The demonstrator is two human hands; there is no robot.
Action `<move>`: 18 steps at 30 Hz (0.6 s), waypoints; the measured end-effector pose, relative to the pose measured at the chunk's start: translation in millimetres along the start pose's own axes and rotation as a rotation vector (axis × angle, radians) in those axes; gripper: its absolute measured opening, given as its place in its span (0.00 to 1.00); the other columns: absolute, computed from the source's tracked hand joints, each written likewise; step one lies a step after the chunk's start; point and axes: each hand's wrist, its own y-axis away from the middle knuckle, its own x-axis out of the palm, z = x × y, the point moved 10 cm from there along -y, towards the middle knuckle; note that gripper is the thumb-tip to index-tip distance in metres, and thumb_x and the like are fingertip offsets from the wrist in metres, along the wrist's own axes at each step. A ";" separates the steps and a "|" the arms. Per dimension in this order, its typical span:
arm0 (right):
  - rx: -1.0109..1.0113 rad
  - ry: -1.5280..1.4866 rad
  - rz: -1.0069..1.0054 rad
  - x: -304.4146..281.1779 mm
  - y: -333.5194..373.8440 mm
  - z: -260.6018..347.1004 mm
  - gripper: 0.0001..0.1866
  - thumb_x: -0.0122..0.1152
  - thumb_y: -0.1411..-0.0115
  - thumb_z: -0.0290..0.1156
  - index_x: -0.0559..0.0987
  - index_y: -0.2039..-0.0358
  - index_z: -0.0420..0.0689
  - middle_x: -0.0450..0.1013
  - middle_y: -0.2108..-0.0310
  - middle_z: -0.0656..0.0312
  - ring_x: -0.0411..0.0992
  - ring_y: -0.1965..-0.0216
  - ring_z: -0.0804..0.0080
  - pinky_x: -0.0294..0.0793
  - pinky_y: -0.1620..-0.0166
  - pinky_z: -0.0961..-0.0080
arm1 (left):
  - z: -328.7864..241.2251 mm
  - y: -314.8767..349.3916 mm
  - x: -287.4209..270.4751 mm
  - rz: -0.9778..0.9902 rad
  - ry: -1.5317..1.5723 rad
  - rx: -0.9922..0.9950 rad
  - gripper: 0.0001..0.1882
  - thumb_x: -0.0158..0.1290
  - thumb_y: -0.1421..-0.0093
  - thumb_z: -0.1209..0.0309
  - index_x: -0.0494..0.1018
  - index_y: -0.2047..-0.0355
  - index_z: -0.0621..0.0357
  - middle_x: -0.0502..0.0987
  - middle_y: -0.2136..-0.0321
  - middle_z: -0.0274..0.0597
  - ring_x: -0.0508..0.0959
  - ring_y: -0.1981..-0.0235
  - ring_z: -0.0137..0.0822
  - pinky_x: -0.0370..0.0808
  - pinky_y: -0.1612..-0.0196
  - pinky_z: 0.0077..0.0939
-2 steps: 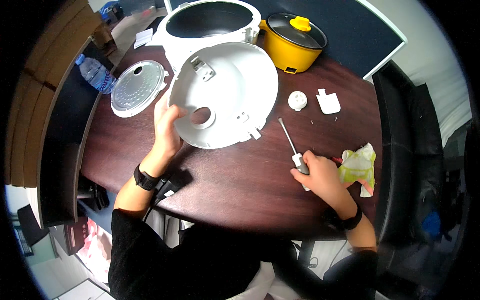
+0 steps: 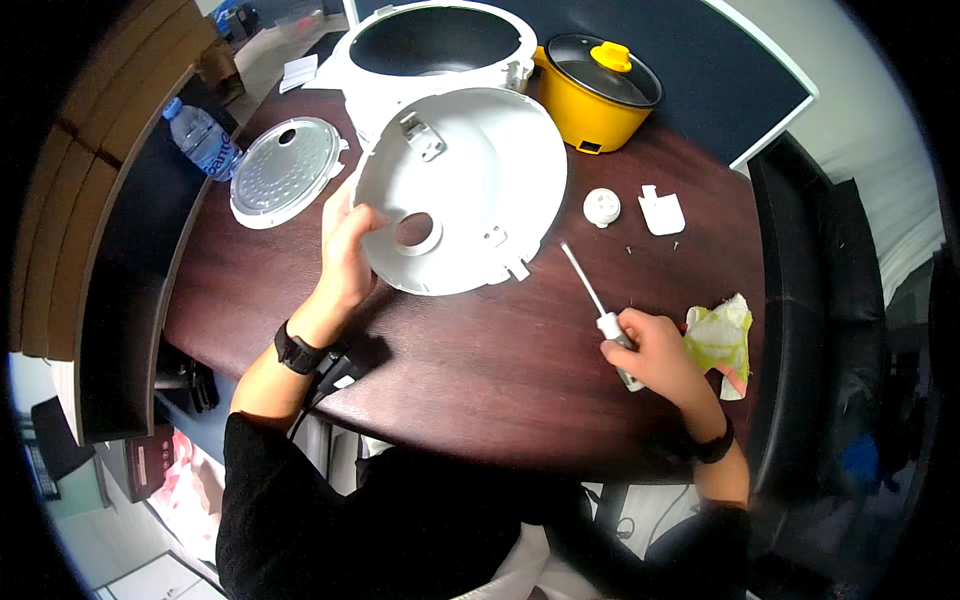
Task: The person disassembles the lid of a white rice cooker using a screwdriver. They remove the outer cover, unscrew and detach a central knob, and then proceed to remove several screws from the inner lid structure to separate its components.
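Note:
My left hand (image 2: 352,250) grips the left edge of a round white rice cooker lid shell (image 2: 470,190), its thumb beside a round hole. The shell is held tilted, its hollow inside facing me, partly in front of the white cooker body (image 2: 365,90). In my right hand (image 2: 655,352) is a screwdriver (image 2: 585,280) with a grey and white handle, its tip pointing away from me, towards the shell. Beyond the tip lie a small round white cap (image 2: 601,207), a white cover piece (image 2: 662,212) and small screws (image 2: 629,250).
A perforated grey inner lid (image 2: 288,175) lies at the left, near a water bottle (image 2: 203,140). At the back stands a yellow pot (image 2: 590,105) with a glass lid. A crumpled green and white cloth (image 2: 720,340) is right of my right hand, on the dark wooden table (image 2: 460,370).
The scene sits slightly further right in the picture. Both hands keep their holds, and the screwdriver handle has shifted a little to the right.

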 end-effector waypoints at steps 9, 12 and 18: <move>-0.168 -0.820 -0.294 -36.1 -37.5 44.5 0.06 0.54 0.45 0.27 0.70 0.69 0.40 0.66 0.83 0.65 0.64 0.86 0.82 0.64 0.81 0.83 | -0.4 -1.4 8.5 0.063 0.083 -0.005 0.24 0.41 0.56 0.69 0.67 0.57 0.69 0.71 0.65 0.42 0.70 0.64 0.31 0.68 0.61 0.21; -0.201 -0.761 -0.495 -48.4 -59.1 54.9 0.11 0.58 0.44 0.31 0.71 0.64 0.38 0.65 0.84 0.67 0.61 0.88 0.85 0.60 0.85 0.85 | 2.2 -1.7 7.2 0.114 0.165 -0.005 0.28 0.42 0.56 0.72 0.65 0.53 0.72 0.73 0.64 0.43 0.72 0.63 0.30 0.69 0.59 0.19; -0.213 -0.703 -0.570 -53.3 -75.8 47.2 0.14 0.61 0.45 0.32 0.72 0.63 0.36 0.64 0.87 0.70 0.60 0.90 0.85 0.58 0.87 0.86 | 7.5 -0.6 16.7 0.198 0.225 -0.073 0.30 0.44 0.56 0.70 0.64 0.50 0.70 0.72 0.60 0.45 0.72 0.59 0.33 0.67 0.54 0.22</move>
